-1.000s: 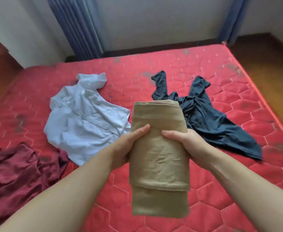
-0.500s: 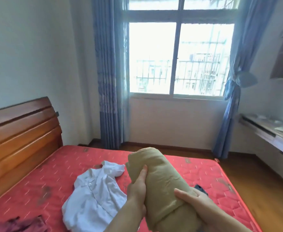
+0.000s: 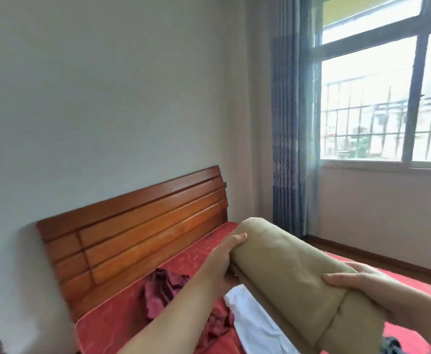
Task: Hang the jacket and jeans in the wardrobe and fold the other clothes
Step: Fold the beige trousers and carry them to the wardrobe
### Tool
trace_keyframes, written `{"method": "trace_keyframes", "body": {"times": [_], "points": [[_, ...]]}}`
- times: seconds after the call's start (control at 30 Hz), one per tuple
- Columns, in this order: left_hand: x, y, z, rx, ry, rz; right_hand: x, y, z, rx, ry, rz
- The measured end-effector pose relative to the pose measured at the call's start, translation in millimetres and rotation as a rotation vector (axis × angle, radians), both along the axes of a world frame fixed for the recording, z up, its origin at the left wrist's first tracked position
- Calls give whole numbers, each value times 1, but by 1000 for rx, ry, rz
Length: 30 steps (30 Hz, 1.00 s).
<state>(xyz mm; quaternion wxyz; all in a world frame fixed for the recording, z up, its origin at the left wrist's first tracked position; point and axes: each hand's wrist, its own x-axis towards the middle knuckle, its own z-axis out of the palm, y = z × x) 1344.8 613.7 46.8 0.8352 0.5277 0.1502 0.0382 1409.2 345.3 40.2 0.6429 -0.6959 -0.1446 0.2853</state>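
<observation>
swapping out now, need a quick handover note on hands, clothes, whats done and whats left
Left hand: grips the far end of the folded tan garment, thumb on top.
Right hand: holds the near part, fingers laid across it.
The tan garment is held in the air above the bed, not set down.
On the mattress: dark red garment crumpled near the headboard, white shirt unfolded under the arms, a bit of dark cloth at the bottom edge.
Done: tan garment folded.
Left: put it down, fold the others. No wardrobe, jacket or jeans in view.
</observation>
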Motion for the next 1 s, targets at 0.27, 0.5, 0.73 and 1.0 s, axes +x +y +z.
{"method": "trace_keyframes", "body": {"times": [0.27,0.5,0.73,1.0], "points": [[-136,61,22,32,-124,382,-82,96,-10,375,238,-118],[-281,135,1,-89,-98,647,-182,223,-4,380,245,144],[-455,224,16,215,215,422,-252,346,28,186,192,506],[-512,248,-4,115,260,906,-313,443,49,83,158,790]]}}
